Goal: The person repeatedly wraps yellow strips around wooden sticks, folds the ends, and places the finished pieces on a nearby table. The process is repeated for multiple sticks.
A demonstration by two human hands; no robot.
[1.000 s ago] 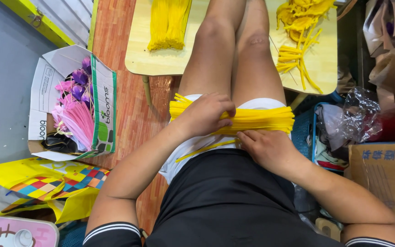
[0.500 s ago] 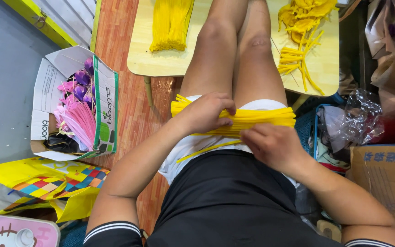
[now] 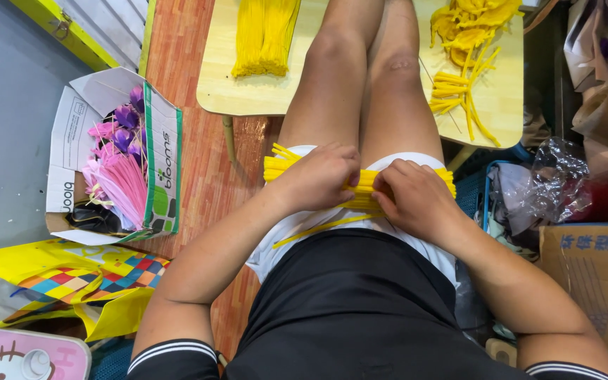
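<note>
A bundle of yellow pipe cleaners (image 3: 364, 188) lies across my lap, on my white shorts. My left hand (image 3: 317, 176) rests on its left half, fingers curled over the stems. My right hand (image 3: 413, 197) covers its right half, and the fingertips of both hands pinch stems at the middle. One loose yellow stem (image 3: 318, 230) slants across my shorts below the bundle. My hands hide most of the bundle; only its ends and a short middle stretch show.
A low wooden table (image 3: 248, 95) beyond my knees carries a straight yellow stem bundle (image 3: 265, 35) and a pile of bent yellow pieces (image 3: 462, 63). An open carton of pink and purple flowers (image 3: 117, 165) sits left. Bags and a cardboard box (image 3: 589, 271) crowd the right.
My right hand has moved up from below the bundle onto it, meeting my left hand at the middle. The view has shifted slightly.
</note>
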